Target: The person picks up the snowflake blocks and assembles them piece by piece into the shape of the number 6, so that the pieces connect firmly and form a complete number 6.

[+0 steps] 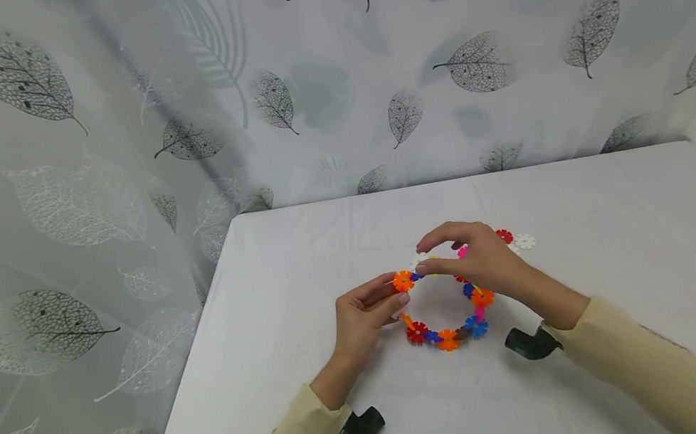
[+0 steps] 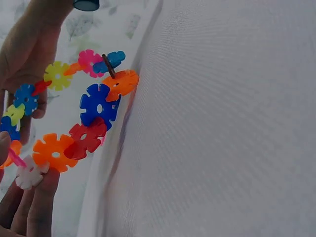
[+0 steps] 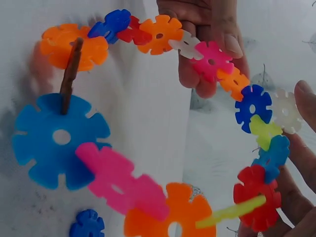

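A ring of linked plastic flower-shaped discs (image 1: 449, 340) in orange, blue, red, pink and yellow is held up above the table. My left hand (image 1: 360, 319) pinches its left side; in the right wrist view the thumb and fingers sit at a pink disc (image 3: 212, 60) and a whitish disc (image 3: 185, 45). My right hand (image 1: 488, 255) reaches over the ring's far side. Between its thumb and index finger it pinches a white flower disc (image 3: 286, 111), which overlaps a dark blue disc (image 3: 253, 108) of the ring in that view.
Behind the right hand, a red disc (image 1: 504, 236) and a white disc (image 1: 525, 241) lie on the white-covered table (image 1: 289, 266). A loose blue disc (image 3: 87, 224) shows in the right wrist view. Leaf-printed curtains (image 1: 321, 91) hang behind and left. Dark curved pieces (image 1: 533, 343) stick out at both cuffs.
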The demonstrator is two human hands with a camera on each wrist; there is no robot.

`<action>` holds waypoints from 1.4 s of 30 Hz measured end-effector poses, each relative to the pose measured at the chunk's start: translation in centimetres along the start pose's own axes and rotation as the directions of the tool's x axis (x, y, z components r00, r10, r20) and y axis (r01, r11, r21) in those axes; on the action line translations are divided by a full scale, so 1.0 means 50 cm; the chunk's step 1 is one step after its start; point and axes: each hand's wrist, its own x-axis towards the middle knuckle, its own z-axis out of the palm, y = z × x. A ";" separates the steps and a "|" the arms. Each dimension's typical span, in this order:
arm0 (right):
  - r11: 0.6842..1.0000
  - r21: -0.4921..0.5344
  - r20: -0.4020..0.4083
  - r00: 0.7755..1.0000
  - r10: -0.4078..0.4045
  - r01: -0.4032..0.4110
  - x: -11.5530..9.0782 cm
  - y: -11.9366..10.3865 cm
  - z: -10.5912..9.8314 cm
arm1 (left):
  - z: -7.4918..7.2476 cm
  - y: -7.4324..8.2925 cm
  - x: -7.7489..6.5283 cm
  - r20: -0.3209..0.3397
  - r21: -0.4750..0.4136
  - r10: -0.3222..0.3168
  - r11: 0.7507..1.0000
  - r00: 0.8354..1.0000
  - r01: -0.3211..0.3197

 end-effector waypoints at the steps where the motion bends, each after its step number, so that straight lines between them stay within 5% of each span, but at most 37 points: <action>1: 1.000 -0.010 0.008 1.000 0.002 -0.002 0.002 -0.001 0.002 | 0.001 0.000 0.000 0.004 -0.003 0.006 1.000 1.000 -0.006; 32: 0.973 -0.153 0.020 0.984 0.176 -0.171 0.016 -0.022 0.008 | 0.012 0.003 0.000 0.013 0.068 0.046 0.997 0.999 -0.047; 42: 0.987 -0.114 0.084 0.989 0.125 -0.115 0.011 -0.022 0.004 | 0.013 0.005 -0.001 0.006 0.067 0.043 0.997 0.999 -0.043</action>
